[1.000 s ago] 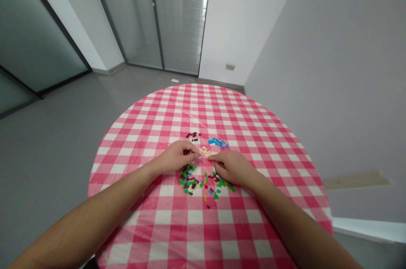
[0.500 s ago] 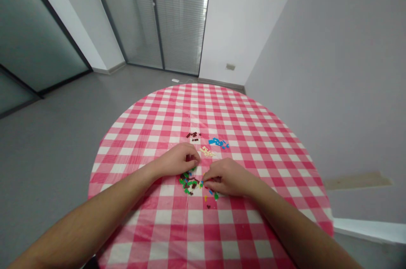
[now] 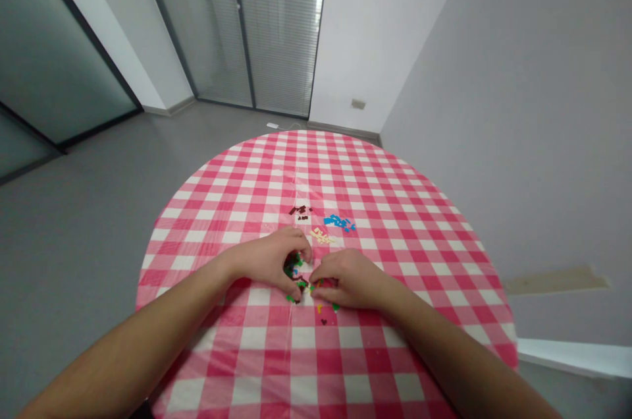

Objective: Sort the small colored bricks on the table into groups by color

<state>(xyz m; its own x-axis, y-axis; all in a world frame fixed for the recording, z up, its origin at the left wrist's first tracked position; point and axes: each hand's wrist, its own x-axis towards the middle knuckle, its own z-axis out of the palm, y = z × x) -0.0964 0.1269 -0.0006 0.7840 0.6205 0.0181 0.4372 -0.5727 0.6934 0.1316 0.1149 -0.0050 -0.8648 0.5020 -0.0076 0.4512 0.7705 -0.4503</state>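
Observation:
A mixed heap of small toy building bricks [image 3: 301,280], green, brown, blue and yellow, lies on the checked tablecloth between my hands. My left hand [image 3: 272,262] arches around the heap's left side, thumb and fingers spread wide apart and partly hiding the pieces. On the right, my right hand [image 3: 349,279] rests low over the heap's edge, its thumb and curled fingers apart with bricks visible in the gap. Just beyond the hands are cream bricks [image 3: 322,236], blue bricks [image 3: 338,222] and dark brown bricks [image 3: 301,211] in separate groups.
The round table has a pink-and-white checked cloth [image 3: 237,201]. A yellow piece [image 3: 319,308] and a brown piece [image 3: 324,322] lie nearer to me. Behind the table are a glass partition [image 3: 276,30] and a white power strip [image 3: 272,125] on the floor.
My left hand has opened, its thumb moving down and toward me across the heap. My right hand has shifted slightly left and its thumb and fingers have parted.

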